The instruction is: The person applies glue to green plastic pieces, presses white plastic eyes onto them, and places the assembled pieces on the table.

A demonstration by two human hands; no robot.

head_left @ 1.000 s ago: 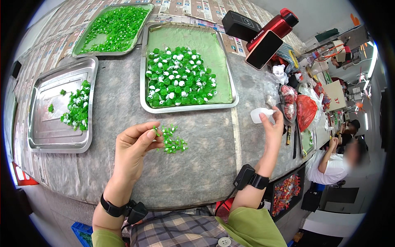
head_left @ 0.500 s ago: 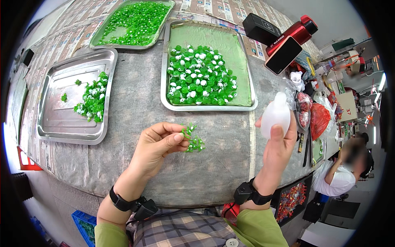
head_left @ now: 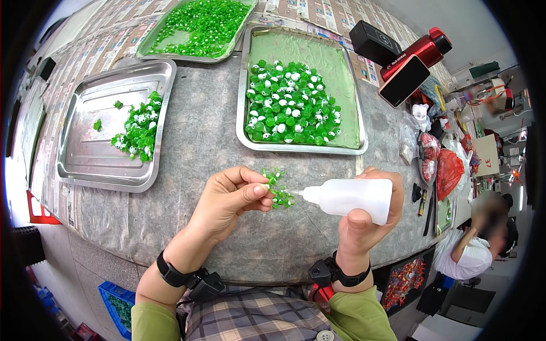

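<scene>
Between the thumb and fingers of my left hand is a small green plastic piece with white specks. Several similar green pieces lie on the table just by the fingertips. My right hand is wrapped round a translucent white squeeze bottle, which lies nearly level. Its thin nozzle points left at the green pieces, very close to my left fingertips. Whether the tip touches them I cannot tell.
A metal tray of green-and-white beads stands ahead. Left of it is another tray with a smaller heap, and a third tray of green pieces lies behind. A phone leans on a red bottle. A person sits at right.
The squeeze bottle has tipped from upright to nearly level, its nozzle swinging left and down to the green pieces. My left hand keeps its pinch. The whole view has shifted slightly.
</scene>
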